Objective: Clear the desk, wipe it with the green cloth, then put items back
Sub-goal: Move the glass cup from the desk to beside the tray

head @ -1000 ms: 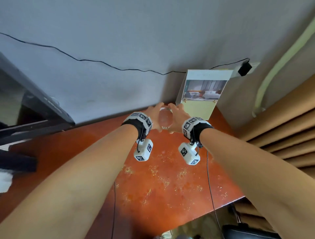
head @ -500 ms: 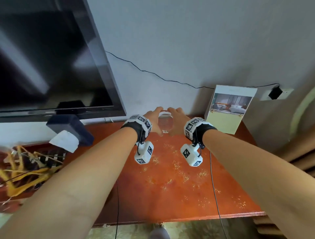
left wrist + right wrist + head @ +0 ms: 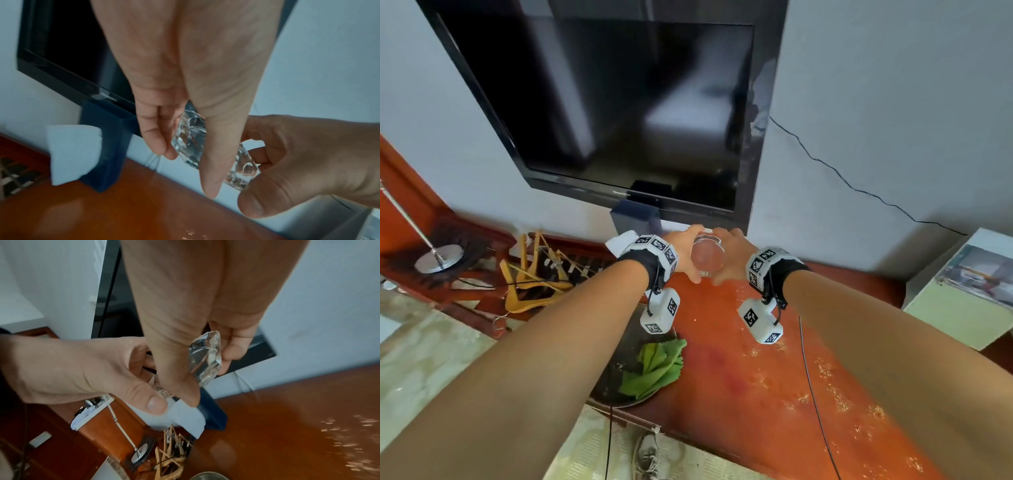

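A clear faceted glass dish is held between both hands above the back of the red-brown desk, just below the TV. My left hand grips its left side and my right hand its right side, thumbs toward me. The left wrist view shows the glass dish tilted, off the desk. In the right wrist view the glass dish sits between thumb and fingers. The crumpled green cloth lies on a dark round tray at the desk's front left, under my left forearm.
A black TV hangs on the wall. A dark blue tissue box stands behind my hands. A calendar stand is at the right. Wooden hangers and a lamp base lie to the left. Crumbs dot the desk.
Both hands have carried the glass dish leftward along the desk, from beside the calendar stand to in front of the TV. My view swung left, bringing the green cloth and tray into sight.
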Motion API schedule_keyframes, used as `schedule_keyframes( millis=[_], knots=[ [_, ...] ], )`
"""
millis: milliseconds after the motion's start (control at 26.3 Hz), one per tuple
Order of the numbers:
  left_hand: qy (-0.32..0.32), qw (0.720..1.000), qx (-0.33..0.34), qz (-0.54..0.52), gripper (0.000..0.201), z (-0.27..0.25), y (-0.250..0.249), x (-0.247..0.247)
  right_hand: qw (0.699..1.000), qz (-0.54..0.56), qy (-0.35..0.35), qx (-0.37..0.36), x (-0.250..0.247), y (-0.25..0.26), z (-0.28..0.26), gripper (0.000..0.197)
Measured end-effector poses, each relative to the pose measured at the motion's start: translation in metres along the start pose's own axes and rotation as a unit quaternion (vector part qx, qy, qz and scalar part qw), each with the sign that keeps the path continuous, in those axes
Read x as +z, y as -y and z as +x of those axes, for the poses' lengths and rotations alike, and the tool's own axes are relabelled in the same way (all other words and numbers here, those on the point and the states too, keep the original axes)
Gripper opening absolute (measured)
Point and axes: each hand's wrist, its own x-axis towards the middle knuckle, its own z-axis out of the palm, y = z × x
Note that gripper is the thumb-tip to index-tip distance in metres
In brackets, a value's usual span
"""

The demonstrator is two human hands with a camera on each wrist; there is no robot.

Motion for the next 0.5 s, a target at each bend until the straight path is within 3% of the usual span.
schedule_keyframes(
  millis=[267,495],
  knots=[
    [0.013,0.999,-0.04,0.0,0.123,0.011,0.163,-0.03,0.998,-0.044,0.029,-0.044,0.035,0.126,0.09,0.101],
    [0.04,0.997,-0.066,-0.018,0.116,0.025,0.258,-0.033,0.998,0.019,0.053,0.011,0.09,0.186,0.161,0.119]
  ],
)
